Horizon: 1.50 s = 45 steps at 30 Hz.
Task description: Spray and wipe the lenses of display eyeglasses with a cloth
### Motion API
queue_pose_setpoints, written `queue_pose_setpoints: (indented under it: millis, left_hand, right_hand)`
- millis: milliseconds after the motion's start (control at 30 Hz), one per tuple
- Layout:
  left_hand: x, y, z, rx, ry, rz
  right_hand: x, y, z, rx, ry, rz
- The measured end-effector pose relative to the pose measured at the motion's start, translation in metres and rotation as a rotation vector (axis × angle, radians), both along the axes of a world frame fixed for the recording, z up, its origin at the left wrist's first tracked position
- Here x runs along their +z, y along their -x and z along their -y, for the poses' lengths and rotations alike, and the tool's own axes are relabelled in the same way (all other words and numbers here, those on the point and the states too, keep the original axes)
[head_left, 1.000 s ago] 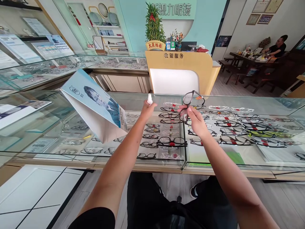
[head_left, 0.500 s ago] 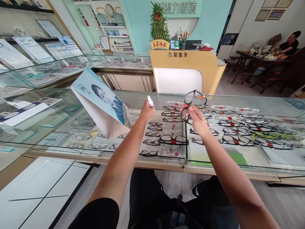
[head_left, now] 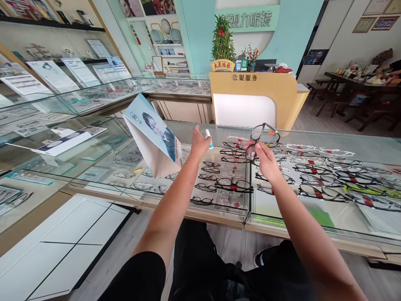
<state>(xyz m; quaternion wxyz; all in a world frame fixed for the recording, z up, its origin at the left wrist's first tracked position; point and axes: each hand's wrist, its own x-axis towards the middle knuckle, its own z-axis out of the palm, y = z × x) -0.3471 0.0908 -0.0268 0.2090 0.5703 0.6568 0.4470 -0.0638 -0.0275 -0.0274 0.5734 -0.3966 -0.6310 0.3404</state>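
My left hand (head_left: 199, 143) reaches over the glass counter, with its fingers apart and its thumb beside a small white spray bottle (head_left: 209, 139). The bottle has a blue label and stands upright on the glass. Whether the thumb still touches it is hard to tell. To the right, my right hand (head_left: 267, 159) is closed on a pair of dark-rimmed eyeglasses (head_left: 258, 132), pinched by one lens and held above the counter. Several eyeglasses with red tags (head_left: 234, 184) lie below and around that hand.
A folded blue and white display card (head_left: 156, 133) stands left of my left hand. The glass counter's front edge (head_left: 244, 223) runs before my legs. Beyond it is a wooden cashier desk (head_left: 291, 90) with a plant (head_left: 222, 42). Part of another person (head_left: 395, 67) shows at far right.
My left hand has loosened from the spray bottle, its fingers spreading, and the bottle now stands upright. My right hand keeps the eyeglasses. The view has shifted left.
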Motion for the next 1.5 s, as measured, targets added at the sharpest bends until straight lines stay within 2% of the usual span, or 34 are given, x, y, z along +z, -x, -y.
queue_pose_setpoints:
  millis: [100, 167, 233, 300, 367, 433, 533, 633, 967, 1200, 1367, 1500]
  left_hand:
    - [0.030, 0.011, 0.027, 0.000, -0.199, -0.078]
    - [0.047, 0.022, 0.046, -0.033, -0.209, -0.233]
    - [0.057, 0.033, 0.062, -0.090, -0.055, -0.444]
    - [0.058, 0.041, 0.073, -0.116, 0.187, -0.694]
    - [0.051, 0.045, 0.078, -0.131, 0.377, -0.886]
    - [0.039, 0.047, 0.080, -0.148, 0.455, -0.967]
    - [0.023, 0.048, 0.078, -0.159, 0.474, -0.969]
    - [0.014, 0.051, 0.074, -0.156, 0.479, -0.960]
    - [0.011, 0.066, 0.062, -0.158, 0.471, -0.895]
    - [0.006, 0.058, 0.059, -0.136, 0.450, -0.892]
    - [0.012, 0.055, 0.068, -0.108, 0.381, -0.884]
    - [0.032, 0.062, 0.082, -0.103, 0.268, -0.842]
  right_hand:
    - [-0.001, 0.000, 0.000, -0.008, -0.007, -0.012]
    - [-0.001, 0.000, 0.000, -0.002, -0.013, -0.018]
    - [-0.001, 0.001, 0.000, 0.004, -0.018, -0.022]
    - [-0.001, 0.002, 0.001, 0.011, -0.020, -0.022]
    - [-0.001, 0.003, 0.002, 0.015, -0.021, -0.017]
    - [-0.002, 0.004, 0.002, 0.019, -0.020, -0.014]
    - [-0.002, 0.005, 0.002, 0.027, -0.012, -0.017]
    - [-0.003, 0.005, 0.000, 0.034, -0.020, -0.014]
    - [-0.004, 0.005, 0.000, 0.029, -0.012, 0.019]
    - [-0.001, 0.004, 0.001, 0.026, -0.024, 0.037]
    - [-0.002, 0.005, 0.001, 0.027, -0.019, 0.015]
    - [0.002, 0.005, 0.003, 0.029, -0.023, -0.007]
